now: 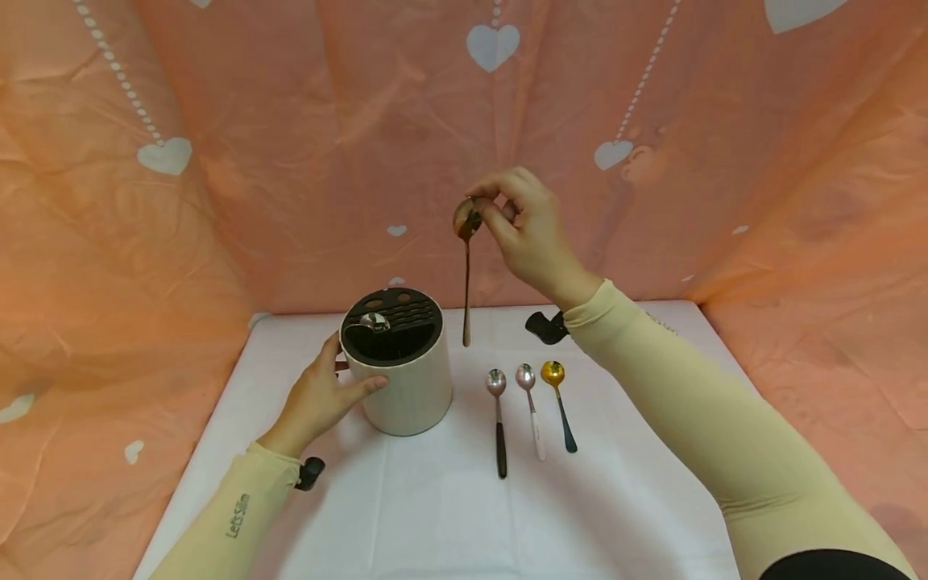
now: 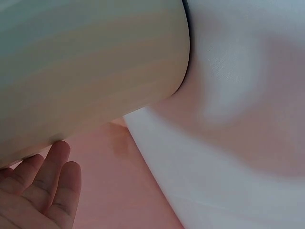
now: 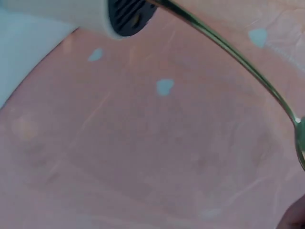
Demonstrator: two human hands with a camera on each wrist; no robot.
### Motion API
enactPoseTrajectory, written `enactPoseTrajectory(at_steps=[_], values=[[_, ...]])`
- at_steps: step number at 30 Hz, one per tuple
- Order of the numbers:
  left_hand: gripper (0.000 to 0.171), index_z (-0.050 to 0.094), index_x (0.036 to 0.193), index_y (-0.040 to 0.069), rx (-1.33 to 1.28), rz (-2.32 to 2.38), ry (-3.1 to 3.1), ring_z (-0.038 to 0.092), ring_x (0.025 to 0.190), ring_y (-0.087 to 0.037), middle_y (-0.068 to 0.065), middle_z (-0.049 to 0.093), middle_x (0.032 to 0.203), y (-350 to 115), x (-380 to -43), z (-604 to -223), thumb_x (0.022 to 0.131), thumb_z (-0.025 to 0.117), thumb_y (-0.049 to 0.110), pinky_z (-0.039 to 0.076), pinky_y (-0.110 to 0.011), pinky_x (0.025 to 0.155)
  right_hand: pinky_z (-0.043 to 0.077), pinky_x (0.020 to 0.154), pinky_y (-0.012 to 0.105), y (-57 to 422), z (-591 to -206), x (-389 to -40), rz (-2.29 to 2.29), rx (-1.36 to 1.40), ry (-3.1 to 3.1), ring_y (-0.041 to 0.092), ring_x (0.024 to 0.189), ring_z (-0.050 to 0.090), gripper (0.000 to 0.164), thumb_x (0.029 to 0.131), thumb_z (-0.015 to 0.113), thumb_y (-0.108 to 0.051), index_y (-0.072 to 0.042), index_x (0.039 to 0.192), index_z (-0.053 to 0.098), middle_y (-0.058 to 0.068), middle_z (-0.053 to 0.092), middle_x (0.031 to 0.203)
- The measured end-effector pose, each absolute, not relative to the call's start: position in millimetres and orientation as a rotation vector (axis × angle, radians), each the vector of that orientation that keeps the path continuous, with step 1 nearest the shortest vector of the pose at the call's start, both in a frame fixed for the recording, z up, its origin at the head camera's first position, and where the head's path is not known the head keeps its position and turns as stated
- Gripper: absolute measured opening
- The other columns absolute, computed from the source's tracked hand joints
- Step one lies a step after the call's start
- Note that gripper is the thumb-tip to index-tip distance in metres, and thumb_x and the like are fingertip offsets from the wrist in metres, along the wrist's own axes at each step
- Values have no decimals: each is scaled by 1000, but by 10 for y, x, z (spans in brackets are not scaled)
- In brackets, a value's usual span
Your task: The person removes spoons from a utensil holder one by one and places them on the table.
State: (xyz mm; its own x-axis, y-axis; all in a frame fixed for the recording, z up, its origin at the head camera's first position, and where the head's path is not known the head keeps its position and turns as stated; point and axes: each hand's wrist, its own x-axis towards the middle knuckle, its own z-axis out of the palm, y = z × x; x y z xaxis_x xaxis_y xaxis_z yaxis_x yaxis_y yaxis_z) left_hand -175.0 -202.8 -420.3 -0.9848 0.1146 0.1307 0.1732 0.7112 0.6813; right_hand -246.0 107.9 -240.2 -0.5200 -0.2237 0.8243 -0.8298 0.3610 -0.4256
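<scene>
My right hand (image 1: 535, 238) pinches a gold-coloured spoon (image 1: 467, 278) by its bowl, in the air above the back of the table. The spoon's handle points straight down, to the right of a white cylindrical utensil holder (image 1: 409, 399). In the right wrist view the spoon's handle (image 3: 233, 52) runs diagonally. My left hand (image 1: 319, 403) grips the holder's left side, thumb across the front; the left wrist view shows fingertips (image 2: 59, 148) against its wall. A silver spoon bowl (image 1: 374, 321) shows at the holder's black slotted lid (image 1: 406, 304); its handle is hidden.
Right of the holder lie three spoons on the white table (image 1: 435, 515): one black-handled (image 1: 500, 435), one white-handled (image 1: 535, 423), one gold with a dark handle (image 1: 563, 407). A pink-orange curtain (image 1: 406, 145) with white hearts hangs behind and at both sides.
</scene>
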Motion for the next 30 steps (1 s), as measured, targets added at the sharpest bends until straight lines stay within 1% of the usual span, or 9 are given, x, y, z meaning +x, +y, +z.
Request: enactPoseTrajectory(at_steps=[5,9,14,16,22,27,30], values=[[108,18,159,20,-239,-1144,-2833,55,120,-40,-18,47,144,-2021,-1751,-4192,79,73,67,47,-61,89,40,60,27,1333,-2530,-2511,1105,801,-2147,16,66,48,9,97,64,-4,-6,100,73,5,61,94],[108,18,159,19,-240,-1156,-2839,54,121,-41,-18,45,146,-2021,-1746,-4196,80,73,65,47,-61,90,42,64,32,1504,-2661,-2529,1031,753,-2299,21,72,51,9,97,64,-5,-3,101,72,9,63,96],[107,18,159,18,-229,-1145,-2834,55,120,-40,-18,45,146,-2050,-1737,-4208,80,74,63,46,-61,91,44,67,36,1679,-2817,-2548,961,717,-2476,24,76,52,11,98,65,-9,-4,104,72,9,64,98],[107,18,159,18,-226,-1145,-2834,55,120,-40,-18,46,145,-2057,-1737,-4212,80,74,63,46,-60,91,45,68,37,1751,-2882,-2563,956,714,-2509,24,78,53,10,98,65,-9,-4,104,72,9,64,98],[108,19,159,19,-229,-1155,-2832,55,120,-40,-17,45,146,-2046,-1747,-4208,79,74,65,47,-60,90,44,65,37,2006,-3103,-2597,993,676,-2604,24,72,54,9,99,62,-7,-5,104,69,9,65,98],[108,18,159,20,-223,-1147,-2836,54,120,-40,-17,46,145,-2036,-1744,-4202,79,73,66,47,-61,89,46,65,37,2225,-3285,-2593,1034,646,-2692,26,75,57,10,101,59,-6,-3,105,67,11,65,98],[108,18,159,20,-221,-1130,-2841,55,120,-40,-19,48,143,-2031,-1743,-4205,79,73,67,46,-61,89,48,69,38,2347,-3388,-2567,1068,620,-2742,26,77,60,11,102,57,-7,-2,105,67,11,66,97]])
